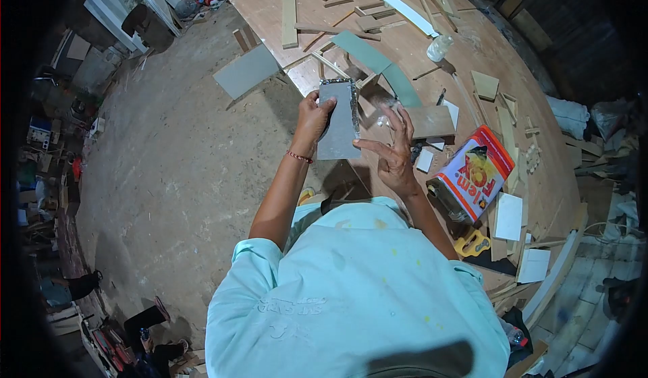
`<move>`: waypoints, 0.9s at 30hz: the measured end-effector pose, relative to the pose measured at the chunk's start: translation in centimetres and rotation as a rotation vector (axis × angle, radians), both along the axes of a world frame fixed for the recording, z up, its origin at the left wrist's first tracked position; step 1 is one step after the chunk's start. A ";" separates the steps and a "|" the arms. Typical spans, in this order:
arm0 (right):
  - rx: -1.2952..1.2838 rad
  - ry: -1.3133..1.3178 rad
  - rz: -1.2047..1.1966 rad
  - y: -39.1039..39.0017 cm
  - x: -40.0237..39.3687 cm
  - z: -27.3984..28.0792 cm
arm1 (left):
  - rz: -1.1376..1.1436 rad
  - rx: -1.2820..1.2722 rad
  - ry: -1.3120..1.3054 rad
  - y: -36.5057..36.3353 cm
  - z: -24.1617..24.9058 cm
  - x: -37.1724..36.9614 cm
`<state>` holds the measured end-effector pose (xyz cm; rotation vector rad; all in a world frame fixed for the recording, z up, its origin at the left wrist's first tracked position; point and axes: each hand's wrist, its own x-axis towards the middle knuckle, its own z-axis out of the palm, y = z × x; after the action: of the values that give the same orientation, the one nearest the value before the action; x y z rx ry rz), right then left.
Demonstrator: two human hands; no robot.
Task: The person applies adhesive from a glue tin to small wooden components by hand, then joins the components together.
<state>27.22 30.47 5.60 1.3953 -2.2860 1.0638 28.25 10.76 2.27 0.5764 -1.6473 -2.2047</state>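
Held upright in front of the chest, above the near edge of the workbench (405,47): a thin grey panel (337,118), long axis running away from the body, short edges near and far. Gripped along its left long edge by the left hand (312,118), thumb on the face toward the camera, other fingers behind and not visible, so pinching the panel between thumb and fingers. Just to the right, the right hand (395,150), fingers (405,123) spread wide and slightly curled, holding nothing, thumb tip reaching toward the lower right edge of the panel, perhaps touching, hard to say for sure. Therefore panel lying to the left of the open right fingers, very near, with its right long edge facing them. On the bench beside the right forearm, a red and white glue can (472,173), lying on its side, well apart from the panel.
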 end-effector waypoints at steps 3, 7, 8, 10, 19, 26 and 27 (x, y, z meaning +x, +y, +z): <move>-0.063 -0.055 0.008 -0.2 -0.6 -0.4 | -0.002 0.024 0.027 0.4 0.1 -0.1; -0.039 -0.024 -0.095 -1.1 -1.0 -0.8 | -0.022 0.039 0.033 0.9 0.4 -0.1; -0.026 -0.022 -0.086 -1.2 -0.9 -0.9 | -0.006 0.037 0.053 0.7 0.2 -0.3; -0.018 -0.031 -0.060 -1.2 -0.4 -0.6 | 0.023 0.021 0.038 0.4 0.6 -0.1; -0.138 -0.149 -0.001 -0.6 0.1 -0.6 | 0.033 0.038 0.005 0.0 -0.4 -0.1; -0.072 -0.048 -0.010 -0.8 0.4 -0.3 | 0.071 0.025 -0.009 -0.5 -0.5 -0.2; -0.071 -0.026 -0.014 -0.8 0.4 -0.3 | 0.054 0.032 -0.026 -0.5 -0.6 -0.1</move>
<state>27.59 29.70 5.30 1.3439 -2.2491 1.1534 28.18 10.28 1.64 0.6535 -1.5930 -2.1971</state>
